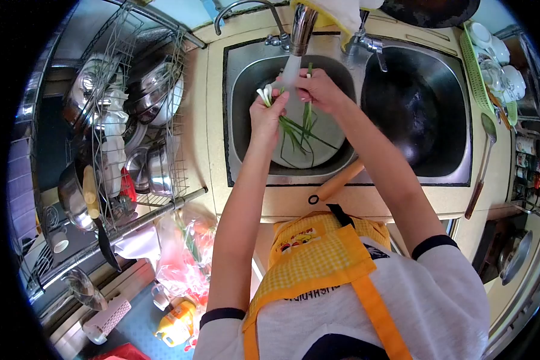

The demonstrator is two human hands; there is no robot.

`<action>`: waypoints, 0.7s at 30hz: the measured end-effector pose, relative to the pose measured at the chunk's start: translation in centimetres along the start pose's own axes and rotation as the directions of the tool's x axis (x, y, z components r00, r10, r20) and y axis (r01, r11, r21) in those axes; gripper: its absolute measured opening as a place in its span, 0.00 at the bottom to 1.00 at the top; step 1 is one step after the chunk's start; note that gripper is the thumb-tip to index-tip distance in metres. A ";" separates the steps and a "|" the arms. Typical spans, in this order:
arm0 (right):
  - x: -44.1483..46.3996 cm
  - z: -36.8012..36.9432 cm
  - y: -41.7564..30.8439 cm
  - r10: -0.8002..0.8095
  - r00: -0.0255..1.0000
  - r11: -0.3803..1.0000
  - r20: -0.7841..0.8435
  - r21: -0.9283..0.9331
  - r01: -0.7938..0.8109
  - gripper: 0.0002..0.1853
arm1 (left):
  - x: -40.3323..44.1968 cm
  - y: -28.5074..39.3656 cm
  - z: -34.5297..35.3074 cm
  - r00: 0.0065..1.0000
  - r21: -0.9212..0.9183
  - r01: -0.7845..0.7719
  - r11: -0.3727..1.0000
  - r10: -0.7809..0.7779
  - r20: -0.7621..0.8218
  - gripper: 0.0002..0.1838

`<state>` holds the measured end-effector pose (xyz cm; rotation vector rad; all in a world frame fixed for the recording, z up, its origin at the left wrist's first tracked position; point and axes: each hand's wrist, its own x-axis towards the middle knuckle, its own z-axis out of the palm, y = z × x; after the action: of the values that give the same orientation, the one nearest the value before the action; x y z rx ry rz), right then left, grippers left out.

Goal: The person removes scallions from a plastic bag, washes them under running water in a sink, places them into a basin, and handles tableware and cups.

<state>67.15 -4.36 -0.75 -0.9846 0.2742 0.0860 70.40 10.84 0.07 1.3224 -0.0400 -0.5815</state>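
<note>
Over the left sink basin (241, 129), my left hand (269, 117) is closed round a bunch of green onions (294, 129), white ends up and green leaves trailing down. To its right, my right hand (321, 90) has its fingers closed on a green onion stalk (308, 114). Water (291, 71) pours from the faucet (304, 27) between both hands. Beneath the leaves lies a pale round bowl or basin (327, 144), partly covered by them.
A dark wok (414, 114) fills the right basin, its wooden handle (340, 180) crossing the front edge. Dish racks (180, 120) stand at left. At right are a green basket (475, 72) of dishes and a long spatula (481, 165).
</note>
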 end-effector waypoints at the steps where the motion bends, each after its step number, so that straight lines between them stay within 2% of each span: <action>1: 0.1 0.4 0.1 -0.007 1.000 1.000 -0.021 -0.030 0.006 0.11 | 0.0 -0.3 0.1 1.000 -0.046 -0.022 0.999 0.022 -0.010 0.08; 3: 0.4 1.2 0.3 -0.023 0.998 0.996 -0.058 -0.092 0.018 0.13 | -0.1 -0.8 0.6 0.997 -0.137 -0.071 0.988 0.066 -0.035 0.08; 6: 0.9 2.6 1.1 -0.036 0.995 0.997 -0.096 0.066 0.043 0.11 | -0.3 -0.7 0.9 0.999 -0.127 -0.013 0.992 0.018 0.037 0.08; 9: 2.1 3.4 2.8 -0.114 0.976 0.991 -0.187 0.054 0.126 0.11 | -0.2 -1.5 0.7 0.998 -0.002 -0.039 0.999 0.039 0.048 0.06; 13: 1.9 4.2 1.8 -0.067 0.962 0.997 -0.265 -0.047 0.057 0.11 | -0.4 -1.2 0.6 0.997 0.023 -0.070 0.997 0.069 0.026 0.06; 15: 1.0 4.1 0.0 -0.065 0.943 0.995 -0.326 -0.088 0.038 0.10 | -0.6 -0.5 0.4 0.999 0.032 -0.032 0.999 0.032 0.023 0.06; 18: 2.1 1.0 0.8 -0.174 0.945 0.979 -0.277 -0.149 0.137 0.08 | -0.8 0.1 -0.1 1.000 0.008 0.000 1.000 0.000 -0.005 0.07; 19: 2.4 0.1 1.4 -0.245 0.935 0.894 -0.255 -0.433 0.116 0.07 | -0.8 0.2 -0.3 1.000 -0.007 0.007 1.000 -0.007 -0.018 0.07; 20: 2.7 -0.7 2.0 -0.307 0.927 0.730 -0.214 -0.678 0.085 0.06 | -0.6 0.2 -0.5 1.000 -0.049 0.004 0.999 -0.005 -0.010 0.08; 21: 2.5 -0.7 1.8 -0.354 0.922 0.500 -0.157 -0.865 0.045 0.06 | -0.5 0.3 -0.5 1.000 -0.061 0.008 0.998 -0.008 -0.006 0.08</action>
<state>69.02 -4.11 -3.24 -2.0496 0.4240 -0.1896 70.23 11.56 0.37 1.2662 -0.0114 -0.5810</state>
